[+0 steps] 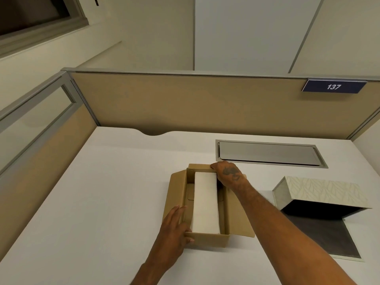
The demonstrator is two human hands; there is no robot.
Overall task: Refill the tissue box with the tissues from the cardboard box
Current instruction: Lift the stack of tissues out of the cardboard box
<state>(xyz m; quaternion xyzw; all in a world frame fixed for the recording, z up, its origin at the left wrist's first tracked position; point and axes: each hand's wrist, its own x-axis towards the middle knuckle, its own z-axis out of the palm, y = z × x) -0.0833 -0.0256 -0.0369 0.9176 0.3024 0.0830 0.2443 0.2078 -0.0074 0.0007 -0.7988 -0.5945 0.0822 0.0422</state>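
Note:
An open brown cardboard box sits mid-desk with its flaps folded out. A white stack of tissues lies lengthwise inside it. My left hand rests on the box's near left corner, thumb at the tissue stack's near end. My right hand reaches over the far right corner, fingers curled down at the stack's far end. The pale leaf-patterned tissue box lies to the right with its dark inside open and a grey flap spread on the desk.
The white desk is bounded by tan cubicle partitions at the back and left. A grey recessed cable hatch sits behind the boxes. A blue plate numbered 137 hangs on the back partition.

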